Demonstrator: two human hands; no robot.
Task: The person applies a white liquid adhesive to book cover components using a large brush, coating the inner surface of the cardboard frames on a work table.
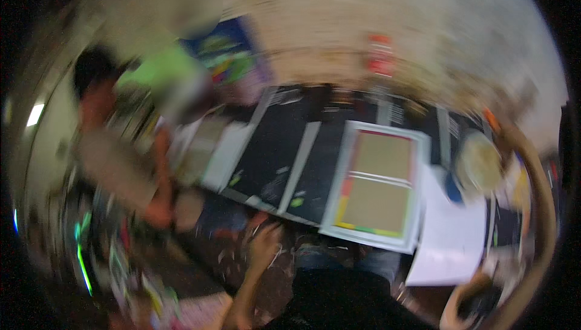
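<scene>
Motion smears the whole picture. My left hand [266, 245] is held in front of the table's near edge, apart from the things on it, and its fingers are too blurred to read. What appears to be my right hand [477, 281] is low at the right, beside the near end of a white sheet [448, 233]; its fingers do not show clearly. Left of the sheet, a white rectangular frame [336, 200] surrounds two tan panels [380, 157] edged in red, yellow and green.
At far right another arm [548, 209] reaches toward an orange object [491, 119] near a round pale tub [479, 162]. A person [115, 154] is at the left by the black table [266, 148]. A red-labelled container [380, 56] stands by the back wall, right of a colourful poster [227, 58].
</scene>
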